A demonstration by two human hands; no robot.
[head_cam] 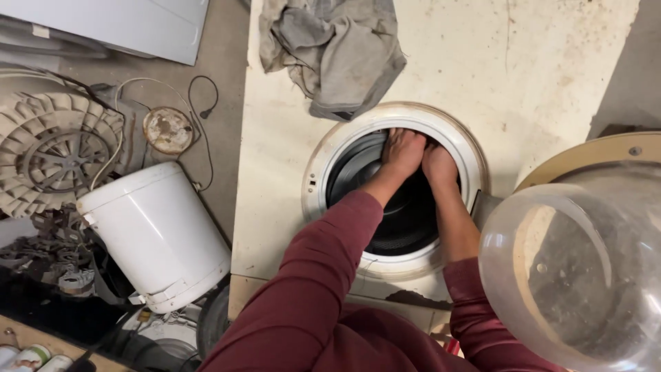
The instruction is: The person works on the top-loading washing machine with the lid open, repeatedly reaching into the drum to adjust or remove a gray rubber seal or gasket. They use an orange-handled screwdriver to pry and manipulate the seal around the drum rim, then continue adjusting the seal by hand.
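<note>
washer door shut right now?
No: the glass door is swung open to the right, and both hands, left hand and right hand, reach into the round opening of the washing machine.

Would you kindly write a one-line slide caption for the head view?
Both hands, left hand and right hand, reach into the washing machine's round door opening, glass door swung open, grey cloth on top.

Both arms, in maroon sleeves pushed up the forearms, reach forward and down. The left hand (403,150) and right hand (438,164) lie side by side, touching, backs up, fingers hidden.
</note>
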